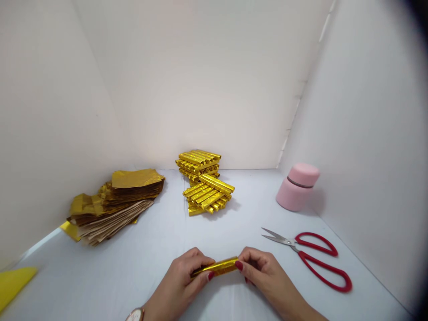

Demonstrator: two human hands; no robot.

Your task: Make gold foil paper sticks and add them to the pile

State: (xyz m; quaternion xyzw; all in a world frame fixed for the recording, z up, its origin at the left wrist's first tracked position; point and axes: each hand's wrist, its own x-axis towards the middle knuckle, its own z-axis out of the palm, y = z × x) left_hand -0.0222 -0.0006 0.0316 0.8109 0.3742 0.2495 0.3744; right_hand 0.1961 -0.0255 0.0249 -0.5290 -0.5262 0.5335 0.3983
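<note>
A folded gold foil stick [219, 267] lies level between my two hands, low over the white table near its front edge. My left hand [182, 278] pinches its left end with thumb and fingers. My right hand [264, 274] pinches its right end, fingers curled round it. A watch [135, 314] shows on my left wrist. Two stacks of the same gold sticks [204, 180] stand at the back middle. A heap of flat gold foil sheets [115, 203] with brown undersides lies at the back left.
Red-handled scissors [309, 255] lie shut on the right, blades pointing left. A pink lidded jar [297, 186] stands at the back right by the wall. A yellow sheet corner [13, 283] shows at the far left. White walls enclose the table [140, 267] on three sides.
</note>
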